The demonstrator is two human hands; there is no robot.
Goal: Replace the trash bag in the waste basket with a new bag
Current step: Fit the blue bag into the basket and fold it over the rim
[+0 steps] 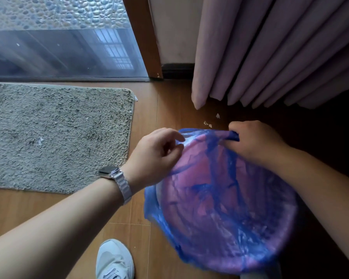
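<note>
At the far rim of the waste basket [159, 191], both hands hold the blue bag [226, 218] — left hand [155, 154] pinching (seemingly by fingertips), right hand [254, 139] gripping a bunched fold.

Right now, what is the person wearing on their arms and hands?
Both forearms are bare: no sleeves in view, no gloves. The left hand has a silver watch at its wrist, with a dark squarish face and metal link band. The right hand and wrist show nothing worn.
</note>
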